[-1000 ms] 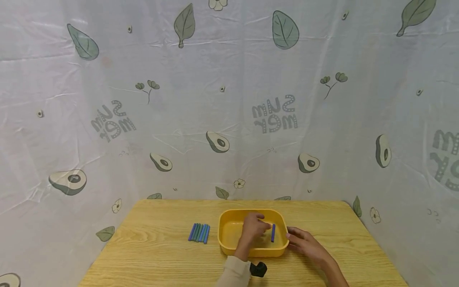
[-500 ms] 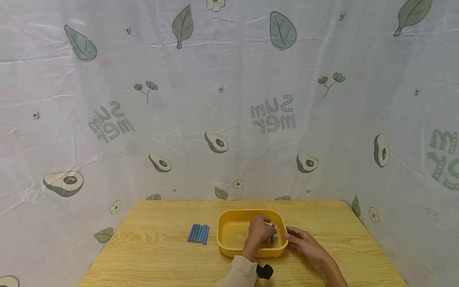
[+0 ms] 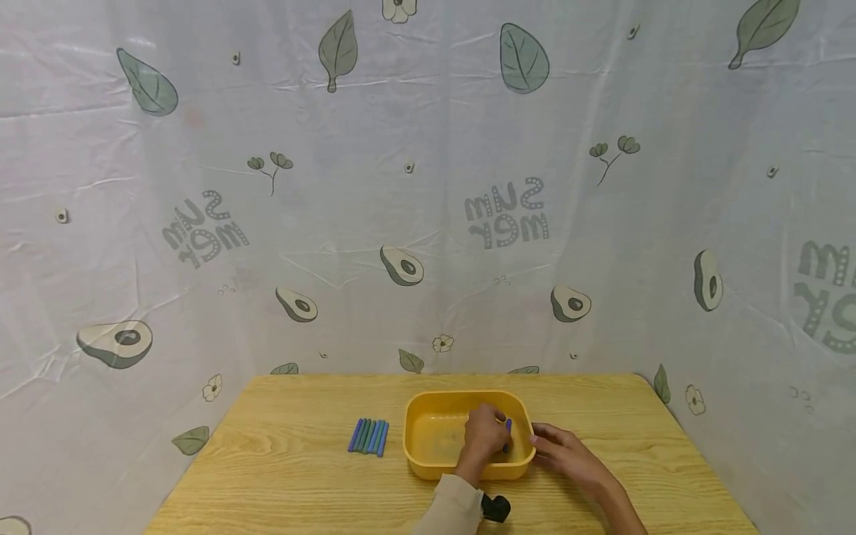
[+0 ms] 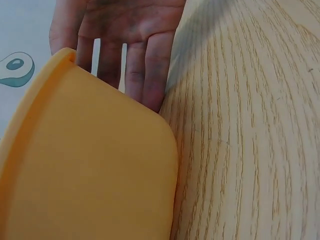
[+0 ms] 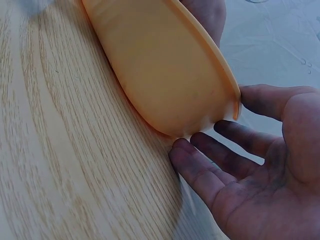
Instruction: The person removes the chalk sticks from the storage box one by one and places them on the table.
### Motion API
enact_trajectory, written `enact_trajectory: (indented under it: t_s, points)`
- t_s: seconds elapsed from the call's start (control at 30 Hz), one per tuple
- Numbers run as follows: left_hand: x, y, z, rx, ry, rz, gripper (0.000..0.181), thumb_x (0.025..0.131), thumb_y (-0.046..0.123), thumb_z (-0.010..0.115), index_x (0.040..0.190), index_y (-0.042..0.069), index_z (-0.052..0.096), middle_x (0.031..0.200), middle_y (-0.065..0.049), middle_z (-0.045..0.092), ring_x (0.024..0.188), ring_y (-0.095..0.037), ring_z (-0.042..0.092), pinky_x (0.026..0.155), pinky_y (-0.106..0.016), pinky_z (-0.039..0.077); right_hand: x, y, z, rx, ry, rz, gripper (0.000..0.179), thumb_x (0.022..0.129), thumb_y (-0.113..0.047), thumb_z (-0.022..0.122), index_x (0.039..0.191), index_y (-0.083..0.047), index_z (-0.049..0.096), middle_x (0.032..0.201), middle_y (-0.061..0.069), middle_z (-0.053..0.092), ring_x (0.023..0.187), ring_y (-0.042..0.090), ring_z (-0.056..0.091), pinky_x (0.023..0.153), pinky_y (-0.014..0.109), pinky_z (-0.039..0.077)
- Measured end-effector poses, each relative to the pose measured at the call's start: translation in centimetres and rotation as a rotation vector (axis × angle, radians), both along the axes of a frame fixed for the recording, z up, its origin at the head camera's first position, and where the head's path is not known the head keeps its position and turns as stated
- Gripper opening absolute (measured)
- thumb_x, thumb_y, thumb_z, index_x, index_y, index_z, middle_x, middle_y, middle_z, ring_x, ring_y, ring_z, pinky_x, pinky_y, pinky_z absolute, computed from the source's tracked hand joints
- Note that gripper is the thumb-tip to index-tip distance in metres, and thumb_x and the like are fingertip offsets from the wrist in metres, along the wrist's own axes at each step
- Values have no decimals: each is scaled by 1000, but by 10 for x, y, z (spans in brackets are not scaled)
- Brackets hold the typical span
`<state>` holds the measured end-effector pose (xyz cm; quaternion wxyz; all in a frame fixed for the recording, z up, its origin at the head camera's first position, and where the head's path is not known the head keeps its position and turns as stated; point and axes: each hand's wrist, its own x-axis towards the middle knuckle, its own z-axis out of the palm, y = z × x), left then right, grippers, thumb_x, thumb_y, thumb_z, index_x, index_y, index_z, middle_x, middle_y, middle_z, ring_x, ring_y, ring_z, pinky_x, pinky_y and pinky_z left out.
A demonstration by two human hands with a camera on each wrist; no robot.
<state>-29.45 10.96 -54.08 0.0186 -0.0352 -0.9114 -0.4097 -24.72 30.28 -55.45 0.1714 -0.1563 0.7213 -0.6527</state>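
Observation:
My left hand [image 3: 483, 435] reaches inside the yellow plastic basin [image 3: 417, 467], fingers curled down at a slim blue stick [image 3: 508, 426] near its right end. The hand covers part of the stick, and its fingertips seem to pinch it. My right hand [image 3: 570, 457] holds the basin's right end from outside. In the right wrist view, the thumb [image 5: 260, 97] lies at the rim and the other fingertips touch the wall below. The left wrist view shows the basin's outer wall [image 4: 100, 150] and the right hand [image 4: 132, 25] behind its end; the left hand is out of that view.
Several blue, green and purple sticks [image 3: 368, 437] lie side by side on the wooden table [image 3: 294, 475], left of the basin. A black wrist camera [image 3: 495, 508] sits at the left cuff. A patterned white curtain [image 3: 361, 223] surrounds the table.
My left hand has moved right inside the basin to the blue stick, and its extended fingers have curled down at it. My right hand stays at the basin's right end.

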Motion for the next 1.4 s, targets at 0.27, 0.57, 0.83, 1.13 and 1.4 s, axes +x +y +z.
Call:
enact_trajectory:
  t_s: [0.27,0.57,0.83,1.13,1.4]
  points:
    - [-3,0,-5,2,14,-4,27,75,1,88,101,7,87,91,-7,78,80,-29,69,72,-40,63,-1,0,-1,5,-13,-1,66,118,-27,43,164,16,21,167,41,29,148,44,51,113,42,55]
    - [-3,-2,-4,27,-32,-11,21,79,6,89,100,10,87,90,-3,77,75,-19,67,67,-32,61,-2,0,-2,14,-12,-1,66,118,-28,43,164,15,21,167,40,29,148,45,51,114,45,54]
    - [-5,-5,-4,47,-25,-23,21,79,7,88,100,11,88,92,-3,80,75,-20,69,70,-34,61,-2,0,-2,19,8,10,67,118,-28,43,164,16,21,167,40,30,149,43,52,112,38,56]
    - [-2,-12,2,67,-26,0,22,79,9,89,101,11,88,87,0,80,69,-16,67,66,-30,60,-2,0,-1,12,11,13,67,118,-26,42,163,18,20,166,42,28,150,46,49,111,38,56]
    - [2,-23,7,180,-33,-20,25,83,2,84,108,5,85,79,-4,80,56,-14,69,52,-28,59,-3,0,-2,5,7,-1,67,117,-25,44,162,19,21,165,43,29,149,46,50,110,36,57]
